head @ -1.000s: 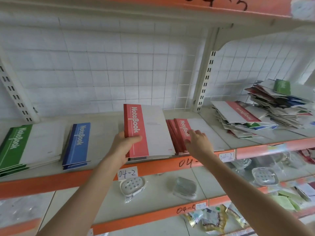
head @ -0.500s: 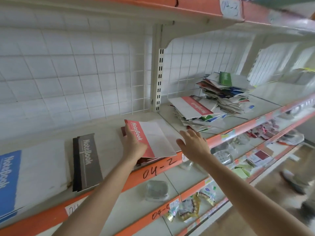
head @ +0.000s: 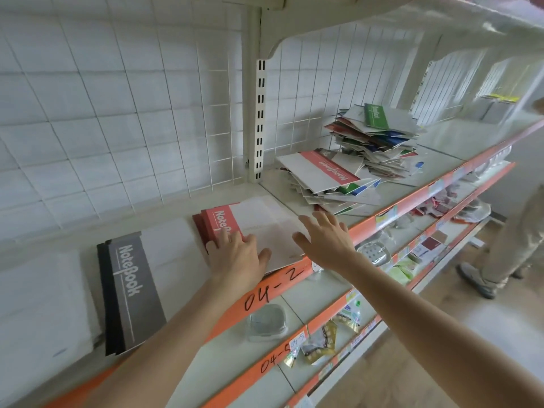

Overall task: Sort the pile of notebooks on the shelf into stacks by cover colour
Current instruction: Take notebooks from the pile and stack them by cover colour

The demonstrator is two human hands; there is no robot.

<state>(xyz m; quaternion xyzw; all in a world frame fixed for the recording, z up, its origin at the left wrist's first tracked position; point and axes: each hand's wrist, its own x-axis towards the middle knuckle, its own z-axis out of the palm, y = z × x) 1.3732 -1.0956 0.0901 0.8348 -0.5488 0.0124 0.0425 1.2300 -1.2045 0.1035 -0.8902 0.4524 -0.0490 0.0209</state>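
Notebooks with red, green, blue and white card covers lie in a jumbled pile (head: pixel 371 154) on the white metal shelf with an orange front rim (head: pixel 365 227), right of both hands. A stack of grey-spined notebooks (head: pixel 132 290) sits far left, with a stack of red-spined notebooks (head: pixel 232 223) between. The left hand (head: pixel 235 257) lies flat on the red stack, fingers straight. The right hand (head: pixel 326 240) hovers at its right edge, fingers spread, grasping nothing.

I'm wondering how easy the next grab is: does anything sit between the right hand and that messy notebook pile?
Nothing visible does. The open right hand hovers over the red stack's edge, and only bare shelf separates it from the unsorted pile.
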